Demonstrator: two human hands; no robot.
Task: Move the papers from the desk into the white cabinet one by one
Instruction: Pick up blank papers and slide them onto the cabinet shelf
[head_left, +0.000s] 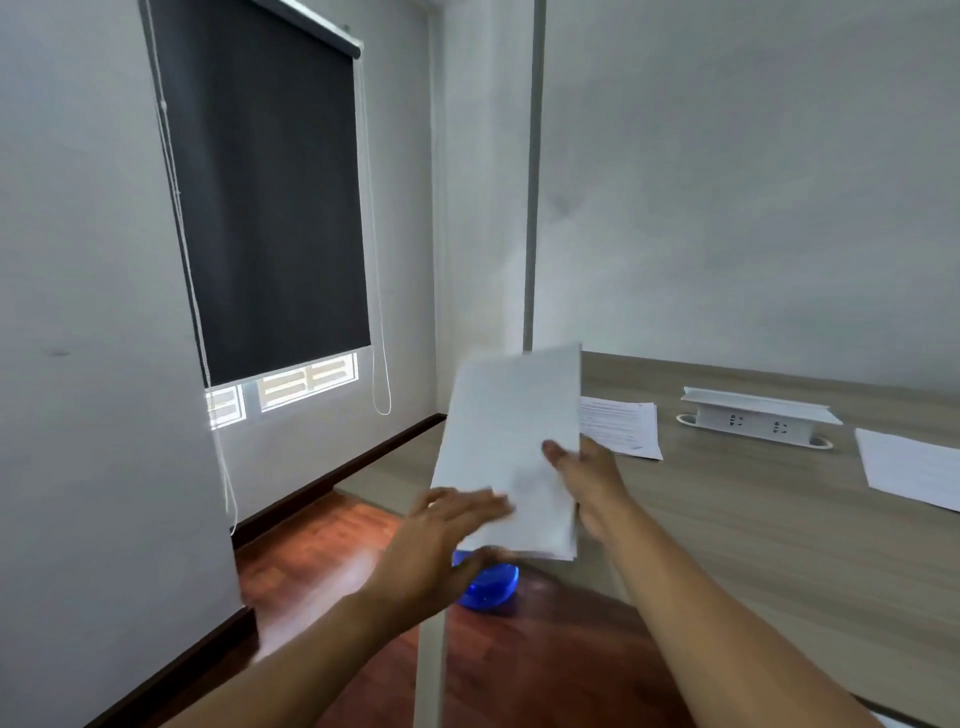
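A white sheaf of paper (511, 447) is up off the desk (753, 519), above its left edge; the right hand (587, 478) pinches its right side, thumb on top; the left hand (447, 525) lies flat-fingered on its lower left corner; printed sheets (621, 423) and a blank sheet (909, 467) lie on the desk beside a white socket box (758, 415).

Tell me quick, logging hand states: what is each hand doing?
Left hand: open, fingers flat on the held paper.
Right hand: holding that paper, thumb on top.
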